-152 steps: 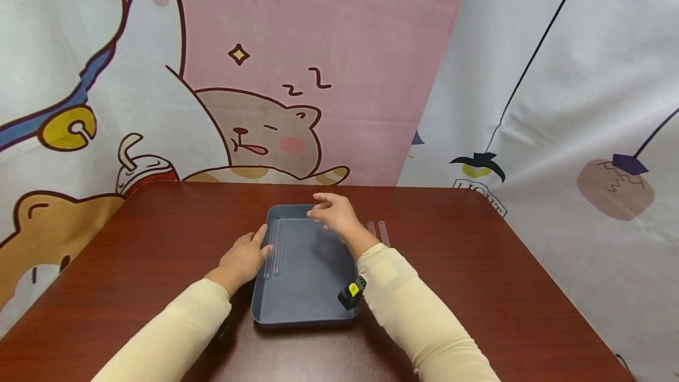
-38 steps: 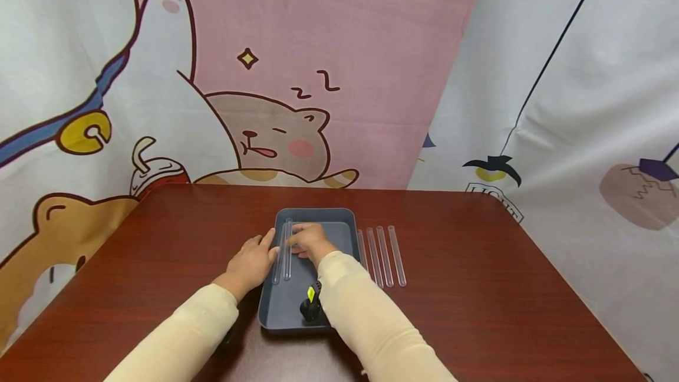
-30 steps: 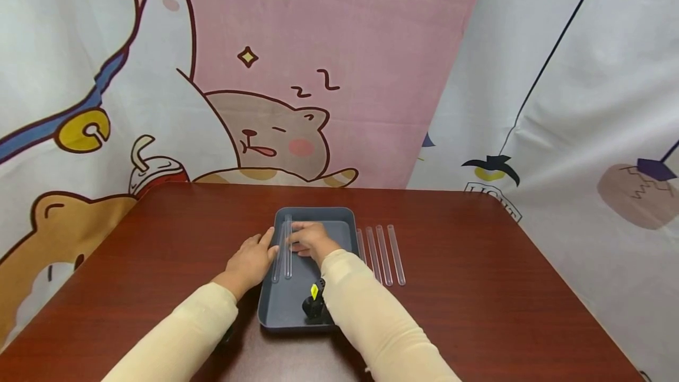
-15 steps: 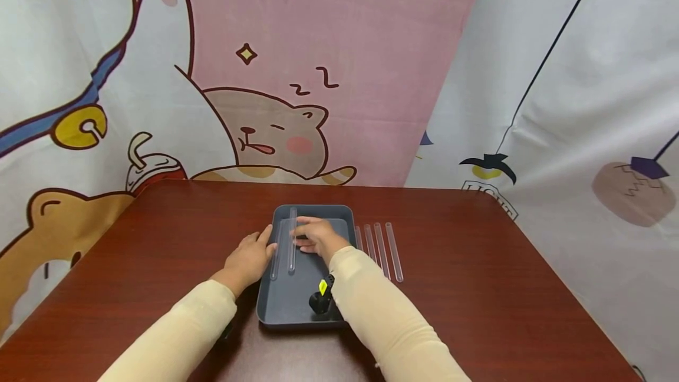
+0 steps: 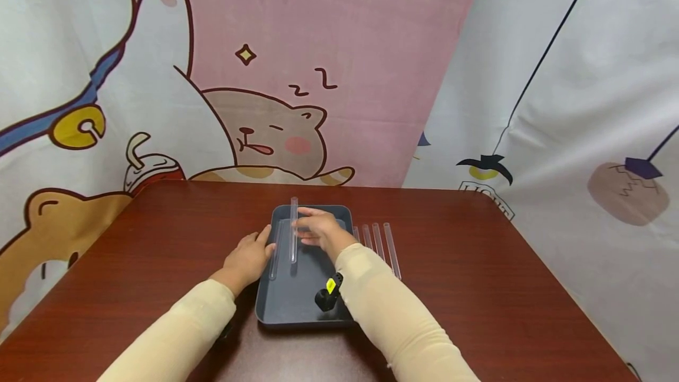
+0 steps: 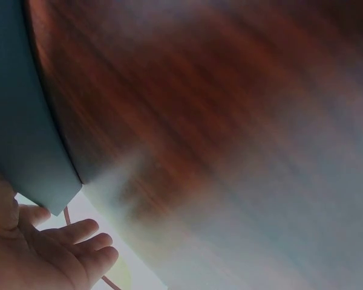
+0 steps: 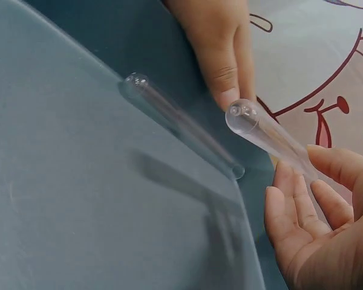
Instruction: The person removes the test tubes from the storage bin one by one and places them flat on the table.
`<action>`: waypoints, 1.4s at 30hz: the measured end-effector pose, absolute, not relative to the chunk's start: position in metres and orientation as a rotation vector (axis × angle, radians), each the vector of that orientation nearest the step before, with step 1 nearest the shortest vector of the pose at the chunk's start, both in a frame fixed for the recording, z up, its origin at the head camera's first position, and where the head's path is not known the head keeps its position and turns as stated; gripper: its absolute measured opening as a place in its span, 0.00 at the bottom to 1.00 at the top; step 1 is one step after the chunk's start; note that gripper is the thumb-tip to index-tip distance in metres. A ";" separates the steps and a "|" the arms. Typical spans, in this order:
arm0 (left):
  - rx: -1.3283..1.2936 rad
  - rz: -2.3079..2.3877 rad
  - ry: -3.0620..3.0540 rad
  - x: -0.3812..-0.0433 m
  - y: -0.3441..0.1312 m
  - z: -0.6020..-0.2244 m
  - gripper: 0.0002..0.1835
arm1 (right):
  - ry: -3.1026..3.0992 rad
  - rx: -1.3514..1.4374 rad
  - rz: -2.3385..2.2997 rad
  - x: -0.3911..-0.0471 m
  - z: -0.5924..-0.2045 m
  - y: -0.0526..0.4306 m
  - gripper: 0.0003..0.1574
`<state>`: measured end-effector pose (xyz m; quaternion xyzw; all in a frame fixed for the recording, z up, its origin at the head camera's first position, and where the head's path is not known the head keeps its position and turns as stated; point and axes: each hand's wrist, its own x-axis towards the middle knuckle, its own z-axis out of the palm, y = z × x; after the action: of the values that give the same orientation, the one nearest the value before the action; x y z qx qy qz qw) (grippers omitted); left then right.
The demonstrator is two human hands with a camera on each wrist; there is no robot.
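Note:
My right hand (image 5: 325, 231) pinches a clear test tube (image 5: 293, 246) between thumb and fingertips, holding it above a grey rectangular tray (image 5: 297, 312). In the right wrist view the held test tube (image 7: 263, 132) points its rounded end toward the camera. Another clear test tube (image 5: 273, 267) lies along the tray's left wall, apart from the held one. My left hand (image 5: 245, 261) rests at the tray's left rim with fingers extended; the left wrist view shows its relaxed fingers (image 6: 78, 231) beside the tray's outer wall.
Several more clear test tubes (image 5: 392, 250) lie side by side on the brown wooden table (image 5: 477, 293), right of the tray, partly hidden by the right arm. A cartoon-printed cloth (image 5: 371, 75) hangs behind the table. A black camera (image 5: 326, 298) is worn on my right wrist.
Earlier two test tubes lay at the tray's left side. The right hand has come down, pinched one, and raised it up and slightly right. The left hand stays at the rim.

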<state>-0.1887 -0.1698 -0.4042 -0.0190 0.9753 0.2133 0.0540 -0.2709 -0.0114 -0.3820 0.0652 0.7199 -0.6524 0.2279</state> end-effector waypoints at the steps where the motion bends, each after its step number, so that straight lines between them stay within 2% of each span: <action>1: -0.056 0.649 2.963 -0.189 -0.170 -0.405 0.31 | 1.984 0.176 -1.798 -0.271 -0.380 -0.010 0.30; 16: -0.051 0.649 2.958 -0.187 -0.170 -0.405 0.31 | 2.000 0.063 -1.861 -0.266 -0.362 0.017 0.28; 42: -0.042 0.660 2.957 -0.188 -0.170 -0.405 0.32 | 2.104 0.015 -1.893 -0.262 -0.353 0.068 0.31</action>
<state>-0.1877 -0.1703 -0.4047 -0.0139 0.9744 0.2175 0.0559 -0.2623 0.0680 -0.3532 0.0052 0.7345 -0.6607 0.1549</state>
